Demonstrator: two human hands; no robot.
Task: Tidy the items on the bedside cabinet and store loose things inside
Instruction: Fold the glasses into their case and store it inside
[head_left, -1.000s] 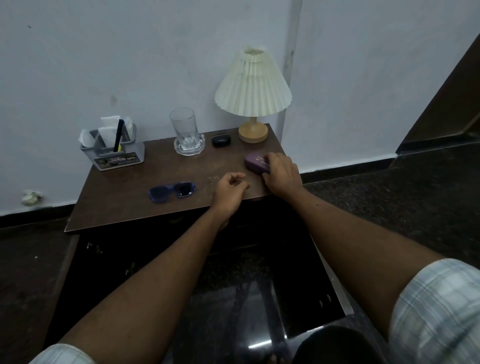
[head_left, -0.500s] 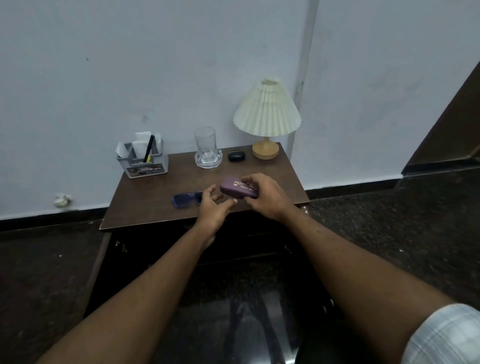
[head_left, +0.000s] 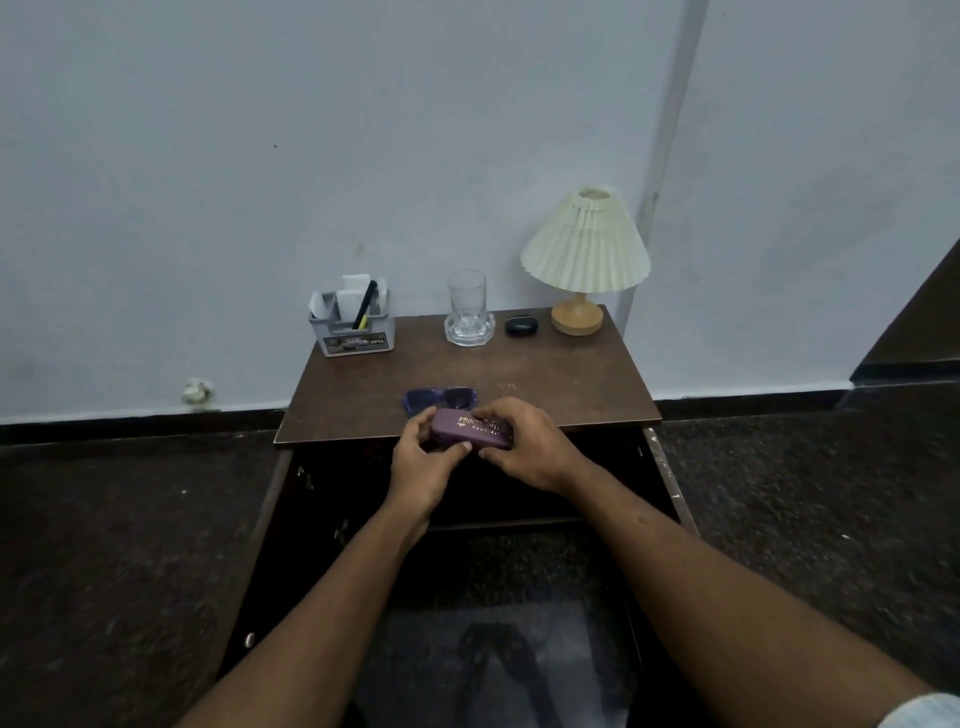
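Purple case (head_left: 470, 434): closed, held over the front edge of the bedside cabinet (head_left: 545, 374), well forward-left of the lamp (head_left: 584, 249).
Left hand (head_left: 423, 462): fingers curled round the case's left end.
Right hand (head_left: 524, 447): curled over its right end.
Sunglasses (head_left: 439, 399): loose on top, forward-left of the lamp.
Progress: early, I judge. The earbud case (head_left: 521, 326) just left of the lamp is not yet stored.

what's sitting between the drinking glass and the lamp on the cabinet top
A small black earbud case lies between the drinking glass and the table lamp, touching neither; the head view shows it.
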